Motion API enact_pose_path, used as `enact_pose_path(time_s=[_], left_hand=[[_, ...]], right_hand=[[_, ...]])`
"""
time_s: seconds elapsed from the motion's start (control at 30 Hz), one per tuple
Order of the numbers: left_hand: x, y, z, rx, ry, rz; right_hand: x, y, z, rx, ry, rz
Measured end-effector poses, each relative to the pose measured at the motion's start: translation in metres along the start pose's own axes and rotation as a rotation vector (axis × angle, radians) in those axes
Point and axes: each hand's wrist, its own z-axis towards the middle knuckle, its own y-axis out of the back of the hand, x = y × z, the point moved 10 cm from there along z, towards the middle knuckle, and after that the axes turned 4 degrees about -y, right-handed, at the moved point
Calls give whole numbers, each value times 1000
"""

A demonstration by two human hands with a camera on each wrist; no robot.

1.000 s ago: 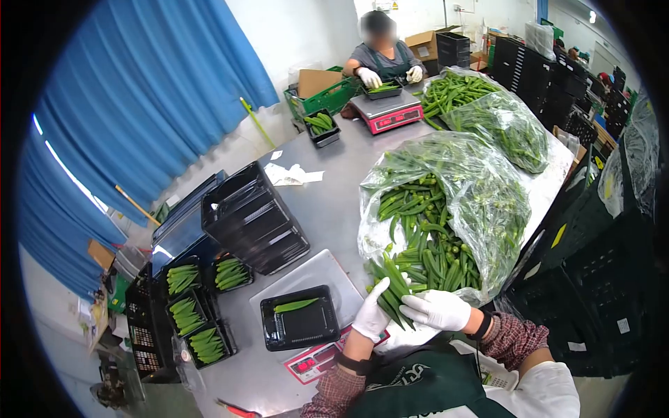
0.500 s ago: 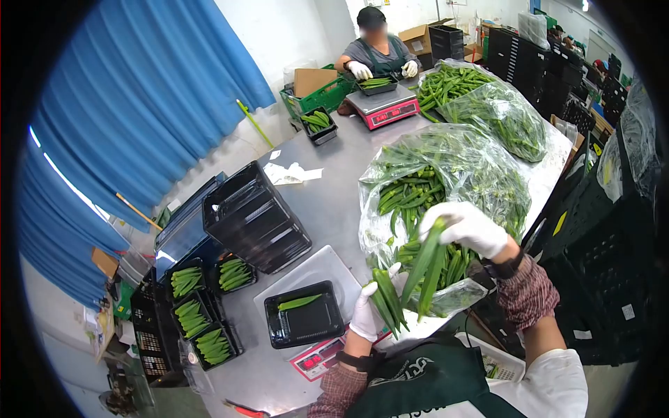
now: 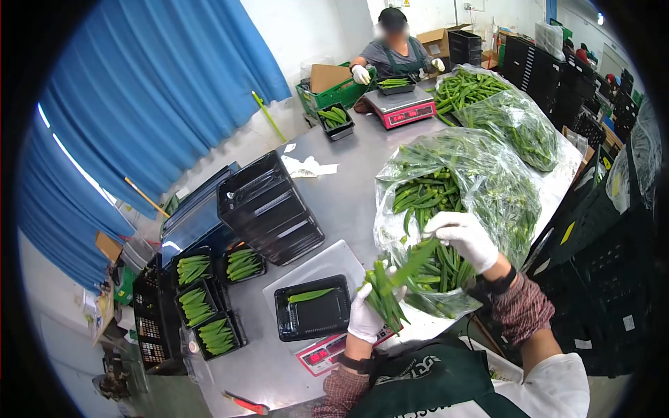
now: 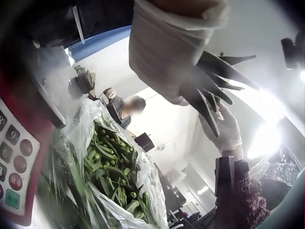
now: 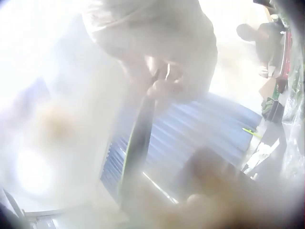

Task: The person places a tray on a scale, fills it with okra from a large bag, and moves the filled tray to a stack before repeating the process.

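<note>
My gloved left hand (image 3: 364, 317) grips a bunch of okra pods (image 3: 385, 299) just right of the black tray (image 3: 312, 334). In the left wrist view the pods (image 4: 209, 88) fan out past the gloved fingers. My gloved right hand (image 3: 465, 240) pinches an okra pod (image 3: 416, 261), blurred in the head view, its lower end overlapping the bunch. The right wrist view is hazy but shows this long pod (image 5: 137, 143) hanging from the fingertips. One okra pod (image 3: 311, 295) lies in the tray, which rests on a scale (image 3: 322, 355).
An open plastic bag (image 3: 512, 198) heaped with okra lies beyond my hands. Stacked black trays (image 3: 272, 209) stand left of it, near several filled trays (image 3: 216, 337). A red-handled cutter (image 3: 247, 404) lies at the front edge. Opposite, a person (image 3: 394, 56) works at another scale (image 3: 401, 108).
My right hand has parted from the bunch in my left hand, rising with okra pods, then shifted slightly lower. The person opposite has drawn their hands away from their tray.
</note>
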Motion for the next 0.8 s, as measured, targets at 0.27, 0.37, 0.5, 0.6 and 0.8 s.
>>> enact_pose_path(time_s=[0.27, 0.37, 0.5, 0.6, 0.8], left_hand=[[-17, -7, -5, 65, -103, -166], [-33, -7, -15, 69, -199, -202], [-50, -1, -30, -8, -252, -163], [-59, 7, -39, -39, -281, -93], [-82, 22, -57, -32, -363, -96]], right_hand=[[-10, -69, -57, -435, 555, -601], [-20, -99, -59, -255, 556, -680], [-43, -83, -46, -205, 290, -407], [-30, -95, -39, -230, 355, -473], [-32, -148, -22, -153, 313, -707]])
